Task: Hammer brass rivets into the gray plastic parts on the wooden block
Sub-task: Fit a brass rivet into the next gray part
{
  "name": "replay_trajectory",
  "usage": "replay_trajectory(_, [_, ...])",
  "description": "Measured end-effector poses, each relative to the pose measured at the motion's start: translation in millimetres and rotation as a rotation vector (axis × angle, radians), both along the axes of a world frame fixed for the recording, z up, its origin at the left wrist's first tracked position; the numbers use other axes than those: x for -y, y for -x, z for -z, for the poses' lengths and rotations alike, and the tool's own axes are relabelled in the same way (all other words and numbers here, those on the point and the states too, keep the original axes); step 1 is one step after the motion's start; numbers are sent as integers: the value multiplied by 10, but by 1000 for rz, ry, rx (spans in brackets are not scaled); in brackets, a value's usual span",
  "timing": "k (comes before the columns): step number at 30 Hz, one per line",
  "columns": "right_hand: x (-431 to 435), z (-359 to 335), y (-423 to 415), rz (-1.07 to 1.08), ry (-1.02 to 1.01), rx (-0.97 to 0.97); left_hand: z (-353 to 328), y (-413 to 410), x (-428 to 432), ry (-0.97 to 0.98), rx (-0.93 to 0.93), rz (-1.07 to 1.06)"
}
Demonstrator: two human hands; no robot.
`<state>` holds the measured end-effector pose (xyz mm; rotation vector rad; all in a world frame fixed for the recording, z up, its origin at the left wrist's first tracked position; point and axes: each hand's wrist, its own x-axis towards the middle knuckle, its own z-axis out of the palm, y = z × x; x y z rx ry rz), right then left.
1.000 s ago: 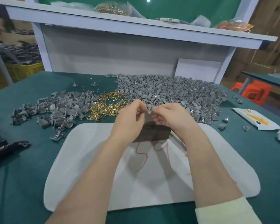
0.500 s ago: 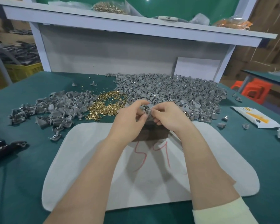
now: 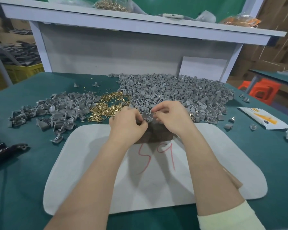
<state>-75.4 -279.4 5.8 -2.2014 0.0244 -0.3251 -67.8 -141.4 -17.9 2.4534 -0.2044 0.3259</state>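
Counter (image 3: 23, 180): covered in green cloth, carries everything below. A white shelf (image 3: 140, 29) stands over its far edge.

White mat (image 3: 223, 163): lies flat at the near middle of the counter, with red marks drawn on it.

Large pile of gray parts (image 3: 181, 92): far right of centre, running back to the far edge. Smaller pile of gray parts (image 3: 56, 112): left of centre, beyond the mat's far left corner.

Heap of brass rivets (image 3: 110, 105): between the two gray piles, touching both.

Both forearms reach forward over the mat and converge at its far edge. The hands are close together, nearly touching, knuckles up and fingers curled inward.

Wooden block (image 3: 158, 135): dark, sits on the mat's far edge, directly under the hands and partly hidden by them.

Left hand (image 3: 126, 127): thumb and fingertips pinch one gray part (image 3: 146, 117), held just above the block.

Right hand (image 3: 171, 117): thumb and forefinger pinch a small brass rivet (image 3: 154, 112) at the part's upper right edge. Cannot tell whether the rivet is seated in the part.

White packet (image 3: 263, 117): near the counter's right edge. Black tool (image 3: 8, 149): at the left edge.
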Motion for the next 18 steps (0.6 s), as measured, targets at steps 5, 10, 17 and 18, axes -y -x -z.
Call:
replay_trajectory(5, [-26,-29,29,-10,13,54,-52,24,11,130,62,71])
replay_trajectory(10, [-61,-33,34,-42,0,69,-79,42,39,152,154,141])
replay_trajectory(17, [-80,-45,53,-71,-69,68,-91,52,39,159,178,124])
replay_trajectory(18, [-82,-47,53,-72,-77,65,-87,52,40,156,191,125])
